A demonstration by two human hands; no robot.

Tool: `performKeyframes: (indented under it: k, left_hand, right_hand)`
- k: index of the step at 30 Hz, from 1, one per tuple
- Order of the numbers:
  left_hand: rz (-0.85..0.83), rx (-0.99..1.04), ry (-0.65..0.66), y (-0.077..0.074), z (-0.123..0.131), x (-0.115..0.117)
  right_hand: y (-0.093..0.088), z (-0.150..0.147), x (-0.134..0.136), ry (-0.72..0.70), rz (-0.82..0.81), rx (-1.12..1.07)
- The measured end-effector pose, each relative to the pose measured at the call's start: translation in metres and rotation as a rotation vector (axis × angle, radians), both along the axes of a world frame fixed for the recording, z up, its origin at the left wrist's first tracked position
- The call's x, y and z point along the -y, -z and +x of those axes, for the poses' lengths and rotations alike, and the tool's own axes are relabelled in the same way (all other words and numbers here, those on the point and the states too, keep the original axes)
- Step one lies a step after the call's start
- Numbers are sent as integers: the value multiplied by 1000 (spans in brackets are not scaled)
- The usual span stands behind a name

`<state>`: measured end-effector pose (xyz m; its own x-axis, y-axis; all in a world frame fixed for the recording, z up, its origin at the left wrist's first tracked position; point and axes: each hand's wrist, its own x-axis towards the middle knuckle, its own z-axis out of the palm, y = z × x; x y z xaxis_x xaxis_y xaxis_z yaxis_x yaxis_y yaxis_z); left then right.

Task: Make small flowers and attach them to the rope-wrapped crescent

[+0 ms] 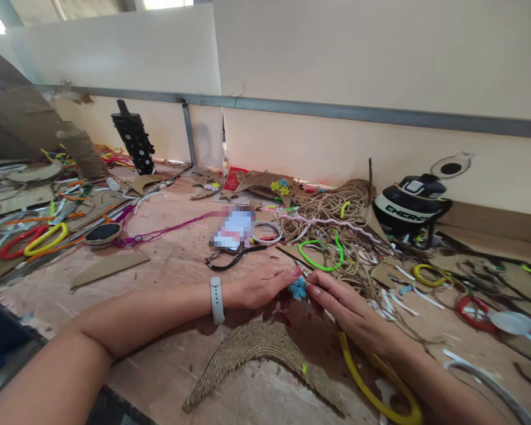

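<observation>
Between my two hands is a small fuzzy blue flower (298, 287), held above the table. My left hand (263, 287), with a pale watch strap at the wrist, is closed with its thumb and fingers against the flower's left side. From the right, my right hand (338, 298) pinches the flower's edge, its fingertips partly hidden. A thin light piece shows just above the flower, too small to make out. Nearer to me lies a crescent (248, 348) covered in rows of brown twine, with a small yellow-green bit on it.
Behind my hands are a phone (232, 230), a white ring (266, 232) and a heap of loose twine (323, 206). A black jug (407, 206) stands at right, a dark bottle (135, 139) at left. Yellow-handled scissors (384, 383) lie by my right forearm.
</observation>
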<state>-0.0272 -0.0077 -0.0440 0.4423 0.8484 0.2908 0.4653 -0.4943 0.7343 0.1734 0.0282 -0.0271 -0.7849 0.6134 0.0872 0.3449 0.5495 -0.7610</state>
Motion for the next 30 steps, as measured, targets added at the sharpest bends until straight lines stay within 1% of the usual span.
performKeyframes:
  k: [4,9,12,16,19,21,23,25,28,30]
  left_hand:
    - [-50,24,9,2,-1,0]
    - [-89,74,19,0,0,0]
    - [-87,161,2,4,5,2]
    - [-123,326,-104,12,13,3]
    - [-218,404,-96,13,15,3]
    - [-237,415,-90,10,15,3]
    - [-209,401,-112,8,14,3]
    - [-168,380,-153,7,15,3]
    - [-103,325,-208,9,16,4]
    - [-45,269,-227,11,17,4]
  right_hand:
    - [3,0,-2,-103,-17,-27]
    - [6,-2,-3,-105,26,-26]
    - [9,-3,-1,-60,59,-54]
    - [18,-4,0,33,78,-101]
    - [20,-4,1,86,-33,-108]
    - [18,-4,2,121,-93,-126]
    - [16,-5,3,127,-93,-137]
    - [15,-5,3,107,-53,-128]
    - [19,-6,3,102,-22,-119]
    - [24,-5,3,115,-55,-125]
